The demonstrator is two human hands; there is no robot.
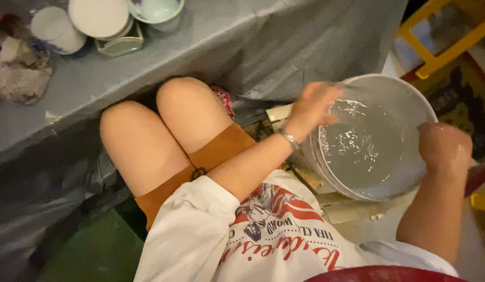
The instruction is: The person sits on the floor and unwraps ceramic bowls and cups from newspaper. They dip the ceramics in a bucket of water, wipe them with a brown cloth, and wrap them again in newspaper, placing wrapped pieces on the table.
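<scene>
While you sit beside the covered table (96, 78), a white bucket (404, 91) of cloudy grey water rests low at your right side, tilted toward you. Your left hand (311, 107) lies spread and open on its near rim, gripping nothing. Your right hand (445, 147) is curled closed at the far rim; whether it clutches something is hard to tell through the blur. Water ripples, so rinsing looks underway, not finished. Behind your knees, white bowls (99, 16) and a crumpled cloth (18, 73) sit on the table.

Left hand (311, 106) raised, fingers (326, 94) spread (slightly blurred), right hand (444, 148) clenched, both forearms reaching forward
</scene>
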